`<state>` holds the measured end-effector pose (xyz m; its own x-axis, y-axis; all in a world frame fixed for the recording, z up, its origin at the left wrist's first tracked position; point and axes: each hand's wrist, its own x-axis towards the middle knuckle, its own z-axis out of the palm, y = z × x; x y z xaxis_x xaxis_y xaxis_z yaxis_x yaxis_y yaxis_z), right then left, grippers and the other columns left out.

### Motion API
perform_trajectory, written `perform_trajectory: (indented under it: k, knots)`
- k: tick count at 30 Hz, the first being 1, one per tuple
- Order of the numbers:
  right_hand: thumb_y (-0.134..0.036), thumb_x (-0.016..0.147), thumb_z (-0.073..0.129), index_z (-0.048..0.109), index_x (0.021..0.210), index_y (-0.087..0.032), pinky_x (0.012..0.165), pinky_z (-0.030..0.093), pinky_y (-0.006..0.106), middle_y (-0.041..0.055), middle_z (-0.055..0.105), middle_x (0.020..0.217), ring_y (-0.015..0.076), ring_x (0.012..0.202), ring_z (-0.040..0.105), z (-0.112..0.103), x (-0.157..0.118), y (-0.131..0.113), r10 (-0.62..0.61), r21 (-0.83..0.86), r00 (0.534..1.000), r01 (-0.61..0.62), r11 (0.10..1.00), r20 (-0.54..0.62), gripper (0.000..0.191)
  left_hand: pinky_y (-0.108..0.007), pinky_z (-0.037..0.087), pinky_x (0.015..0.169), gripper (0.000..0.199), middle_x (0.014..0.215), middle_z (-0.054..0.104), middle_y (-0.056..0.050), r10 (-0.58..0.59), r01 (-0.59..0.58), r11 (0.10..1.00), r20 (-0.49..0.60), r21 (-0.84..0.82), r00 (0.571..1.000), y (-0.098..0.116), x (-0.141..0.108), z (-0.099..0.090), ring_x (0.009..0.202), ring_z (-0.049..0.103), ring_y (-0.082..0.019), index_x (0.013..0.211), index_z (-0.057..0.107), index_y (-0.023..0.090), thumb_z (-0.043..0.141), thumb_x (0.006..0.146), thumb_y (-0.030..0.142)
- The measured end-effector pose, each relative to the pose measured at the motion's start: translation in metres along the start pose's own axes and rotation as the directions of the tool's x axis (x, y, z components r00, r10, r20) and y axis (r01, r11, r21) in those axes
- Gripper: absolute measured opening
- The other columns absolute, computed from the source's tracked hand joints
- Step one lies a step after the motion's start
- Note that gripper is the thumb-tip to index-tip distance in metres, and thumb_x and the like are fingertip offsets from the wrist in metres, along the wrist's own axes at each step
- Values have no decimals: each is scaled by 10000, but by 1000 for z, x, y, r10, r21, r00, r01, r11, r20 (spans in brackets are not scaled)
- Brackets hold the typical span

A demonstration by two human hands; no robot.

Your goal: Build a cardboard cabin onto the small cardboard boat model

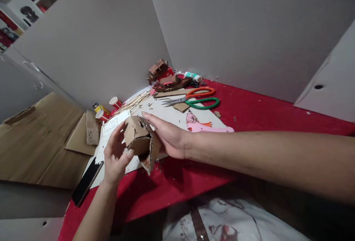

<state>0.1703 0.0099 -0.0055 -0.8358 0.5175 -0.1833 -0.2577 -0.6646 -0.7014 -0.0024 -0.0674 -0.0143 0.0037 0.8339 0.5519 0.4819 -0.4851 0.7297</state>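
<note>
Between my two hands is a small brown cardboard model (137,131) with bent panels, a small hole in its top and raw corrugated edges. My left hand (116,156) grips it from the left, thumb on the near side. From the right, my right hand (169,135) presses along its side, its fingers partly hidden behind the cardboard. The model is held up over the front of a white board (169,113). Just beyond my right wrist lies a pink hot glue gun (194,122). Scissors (191,100) with one orange and one green handle rest farther back.
The table has a red cover (249,111). Thin wooden sticks (135,100), red paper cups (102,115) and brown models (169,81) stand toward the back. A black phone (87,183) lies at left, near large cardboard sheets (41,144). Grey walls (249,30) enclose the back.
</note>
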Motion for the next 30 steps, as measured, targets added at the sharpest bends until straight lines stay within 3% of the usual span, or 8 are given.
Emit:
perform_trajectory:
  k: [7,11,13,16,21,25,30]
  knots:
    - [-594,900,488,653,856,-197,515,478,271,11,664,676,155,533,560,-1,3,16,56,242,996,-71,968,68,431,-501,452,1074,592,1502,461,-59,-30,1,959,98,285,995,25,-12,11,1414,383,-337,1412,498,373,676,848,379]
    - [-569,908,497,646,828,-205,536,474,260,8,653,666,160,579,587,3,-1,24,34,275,999,-37,961,16,401,-553,310,1162,601,1469,507,-52,84,-118,899,98,423,992,31,-13,18,1416,377,-323,1426,484,369,674,856,351]
    - [-553,911,500,641,800,-204,553,477,252,12,654,679,157,610,597,5,-3,27,12,285,1000,-9,958,-7,393,-541,339,1145,591,1436,533,-54,127,-157,877,97,453,987,30,-13,20,1384,416,-315,1412,502,364,684,850,354]
    - [-578,885,529,637,771,-198,550,480,251,17,655,700,153,606,587,5,-4,32,28,276,998,-11,961,-55,412,-519,388,1110,568,1382,574,-51,120,-144,882,81,449,989,26,-15,21,1339,457,-302,1371,543,368,711,829,359]
    - [-577,893,518,642,784,-193,513,472,243,7,632,674,145,577,581,0,-2,36,81,273,985,-37,961,-149,417,-549,350,1131,541,1360,600,-47,66,-82,906,52,415,996,14,-18,25,1334,462,-308,1338,568,370,723,820,357]
    - [-546,916,500,624,777,-190,498,470,236,3,629,655,137,556,583,-2,0,34,94,292,982,-43,955,-163,402,-523,367,1122,563,1367,584,-47,37,-69,920,90,385,995,11,-16,26,1319,475,-296,1360,542,368,717,825,370]
    - [-539,938,454,612,776,-184,460,456,253,11,619,607,150,494,566,-3,-1,31,135,292,980,-88,952,-145,421,-502,278,1173,518,1476,489,-51,-51,5,961,163,275,985,15,-14,23,1408,376,-302,1406,507,359,599,905,451]
